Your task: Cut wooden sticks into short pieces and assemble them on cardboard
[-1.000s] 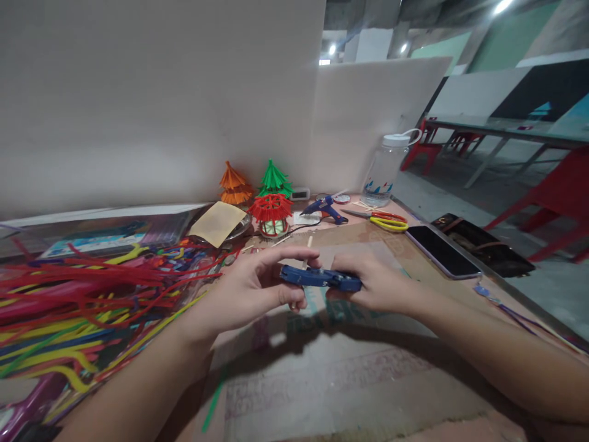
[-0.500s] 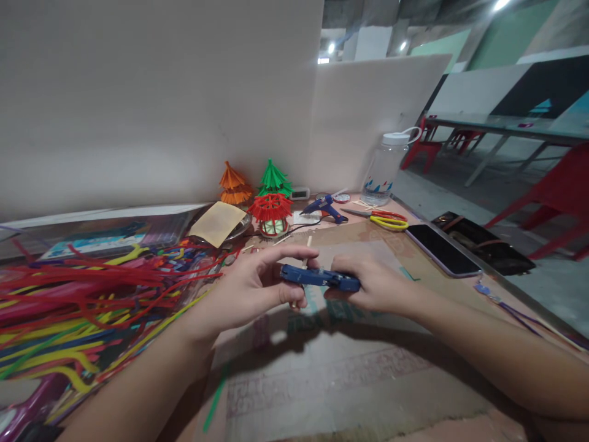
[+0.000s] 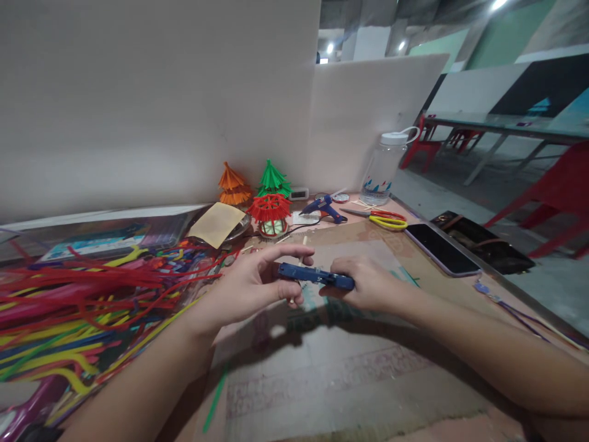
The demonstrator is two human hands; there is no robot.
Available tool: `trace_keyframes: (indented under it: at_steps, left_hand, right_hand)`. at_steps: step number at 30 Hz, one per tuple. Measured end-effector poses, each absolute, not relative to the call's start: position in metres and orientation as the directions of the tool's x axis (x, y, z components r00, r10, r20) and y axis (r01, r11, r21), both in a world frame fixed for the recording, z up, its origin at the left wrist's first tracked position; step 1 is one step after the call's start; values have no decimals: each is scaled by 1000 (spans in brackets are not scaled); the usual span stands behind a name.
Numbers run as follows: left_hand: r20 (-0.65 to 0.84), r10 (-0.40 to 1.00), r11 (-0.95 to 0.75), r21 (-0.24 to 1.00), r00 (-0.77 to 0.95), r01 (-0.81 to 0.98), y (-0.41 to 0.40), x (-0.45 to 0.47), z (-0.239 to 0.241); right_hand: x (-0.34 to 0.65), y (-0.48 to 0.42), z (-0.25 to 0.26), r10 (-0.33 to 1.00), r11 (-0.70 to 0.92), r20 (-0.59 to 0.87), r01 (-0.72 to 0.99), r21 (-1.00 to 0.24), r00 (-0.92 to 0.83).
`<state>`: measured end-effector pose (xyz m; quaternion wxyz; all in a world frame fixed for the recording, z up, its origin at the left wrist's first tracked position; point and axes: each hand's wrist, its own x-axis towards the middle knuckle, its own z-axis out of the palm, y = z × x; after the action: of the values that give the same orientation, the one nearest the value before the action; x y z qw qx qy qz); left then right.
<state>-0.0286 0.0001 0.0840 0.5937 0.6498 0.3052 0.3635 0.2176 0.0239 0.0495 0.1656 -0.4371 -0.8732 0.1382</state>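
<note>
Both of my hands hold a small dark blue piece (image 3: 315,277) made of fuzzy pipe cleaners, level above the cardboard mat (image 3: 331,368). My left hand (image 3: 252,287) pinches its left end between thumb and forefinger. Fingers of my right hand (image 3: 368,283) curl around its right end. A thin pale stick under the piece shows between my fingers. The underside of the piece is hidden.
A heap of coloured pipe cleaners (image 3: 83,307) fills the left side. Orange (image 3: 233,183), green (image 3: 273,178) and red (image 3: 270,213) pipe-cleaner models stand at the back by a white board. A blue glue gun (image 3: 323,207), scissors (image 3: 384,219), a clear bottle (image 3: 384,167) and a phone (image 3: 440,248) lie to the right.
Both hands and the blue piece have shifted slightly left and away from me. The grip is the same.
</note>
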Motion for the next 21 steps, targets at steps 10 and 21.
trace_keyframes:
  at_steps: [10, 21]
  left_hand:
    - [218, 898, -365, 855, 383, 369, 48, -78, 70]
    - [209, 926, -377, 498, 314, 781, 83, -104, 31]
  right_hand:
    - [222, 42, 18, 731, 682, 300, 669, -295, -613]
    - [214, 38, -3, 531, 838, 167, 544, 41, -831]
